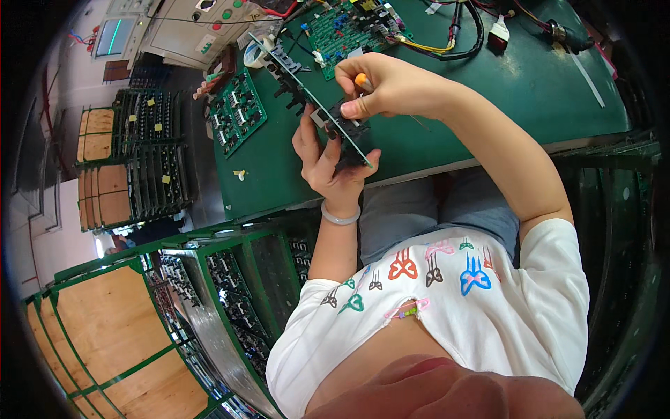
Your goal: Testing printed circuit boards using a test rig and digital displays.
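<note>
White short-sleeved shirt [447,307] with colourful butterflies; pale bangle [340,216] on wrist.

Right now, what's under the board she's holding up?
Under the held circuit board the left hand grips its lower end, above the green table mat. The board's far face is hidden.

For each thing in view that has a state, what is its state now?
Left hand: grips the circuit board from below.
Circuit board: held edge-on, tilted, off the table.
Right hand: closed on an orange-handled tool, at the board.
Green table: holds two other boards and cables.
</note>
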Tool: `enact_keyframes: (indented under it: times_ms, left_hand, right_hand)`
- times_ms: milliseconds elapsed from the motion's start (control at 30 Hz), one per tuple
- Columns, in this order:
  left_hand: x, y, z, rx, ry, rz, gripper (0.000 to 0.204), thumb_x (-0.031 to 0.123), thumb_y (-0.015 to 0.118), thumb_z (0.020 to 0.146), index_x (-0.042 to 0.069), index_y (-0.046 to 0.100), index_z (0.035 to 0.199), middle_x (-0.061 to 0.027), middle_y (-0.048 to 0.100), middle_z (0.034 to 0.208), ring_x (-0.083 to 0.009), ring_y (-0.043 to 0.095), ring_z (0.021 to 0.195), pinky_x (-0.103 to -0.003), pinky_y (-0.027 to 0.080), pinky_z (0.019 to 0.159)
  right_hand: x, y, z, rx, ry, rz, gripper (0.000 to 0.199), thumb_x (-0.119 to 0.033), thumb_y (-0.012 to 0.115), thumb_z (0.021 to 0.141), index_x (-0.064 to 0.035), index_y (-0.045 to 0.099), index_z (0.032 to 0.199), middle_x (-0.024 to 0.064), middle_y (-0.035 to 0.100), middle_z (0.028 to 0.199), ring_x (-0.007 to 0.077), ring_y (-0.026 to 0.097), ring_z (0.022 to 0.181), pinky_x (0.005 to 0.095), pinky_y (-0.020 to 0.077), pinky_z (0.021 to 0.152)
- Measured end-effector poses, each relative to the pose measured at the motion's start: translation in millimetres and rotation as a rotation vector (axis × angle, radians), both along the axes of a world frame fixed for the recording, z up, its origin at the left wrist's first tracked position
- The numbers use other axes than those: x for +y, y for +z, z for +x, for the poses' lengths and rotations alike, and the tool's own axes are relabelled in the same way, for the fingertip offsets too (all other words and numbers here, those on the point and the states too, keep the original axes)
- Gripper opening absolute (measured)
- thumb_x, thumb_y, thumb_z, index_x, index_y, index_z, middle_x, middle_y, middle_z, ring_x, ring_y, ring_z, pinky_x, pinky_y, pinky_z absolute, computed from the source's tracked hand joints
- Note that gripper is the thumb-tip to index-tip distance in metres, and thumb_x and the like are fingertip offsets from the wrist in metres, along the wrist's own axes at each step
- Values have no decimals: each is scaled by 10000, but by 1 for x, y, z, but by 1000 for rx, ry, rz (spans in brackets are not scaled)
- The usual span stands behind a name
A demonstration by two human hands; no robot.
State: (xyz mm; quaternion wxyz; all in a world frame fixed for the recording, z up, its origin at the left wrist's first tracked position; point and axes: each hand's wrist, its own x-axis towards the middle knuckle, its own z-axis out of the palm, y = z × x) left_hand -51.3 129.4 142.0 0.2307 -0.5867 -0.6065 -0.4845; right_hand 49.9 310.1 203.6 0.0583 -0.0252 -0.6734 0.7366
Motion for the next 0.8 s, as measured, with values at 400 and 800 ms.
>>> enact_keyframes:
  times_ms: [400,800]
  left_hand:
    - [-34,31,-12,91,243,-372,629,99,833,551,80,709,1167,-156,559,1366,-349,525,1132,-426,450,969]
    - [-39,16,-1,19,184,-575,729,306,846,678,107,597,1334,-242,329,1538,-415,452,1303,-511,374,1086]
  right_hand:
    - [87,-41,91,-721,-1069,1264,474,-534,597,900,-190,558,1225,158,709,923,382,686,870,473,550,680]
    - [80,-62,114,-661,-1021,1349,504,-448,643,895,-122,532,1262,155,698,958,393,674,823,487,532,667]
